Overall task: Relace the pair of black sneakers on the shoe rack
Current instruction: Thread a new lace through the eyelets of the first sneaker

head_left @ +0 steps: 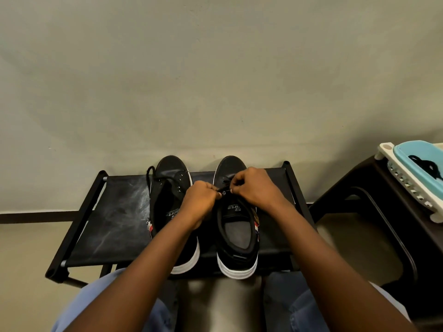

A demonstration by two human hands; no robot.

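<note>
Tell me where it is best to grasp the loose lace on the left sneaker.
Pinch the loose lace at the loop arching beyond the outer edge of the left sneaker, near the toe, coming from the left: there it stands clear of the upper.

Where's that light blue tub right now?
The light blue tub sits at the head view's far right edge, on a white tray atop a dark stand beside the shoe rack.

Blue tub (422, 146) in white basket (412, 190) on dark stool (359, 180), far right
</note>
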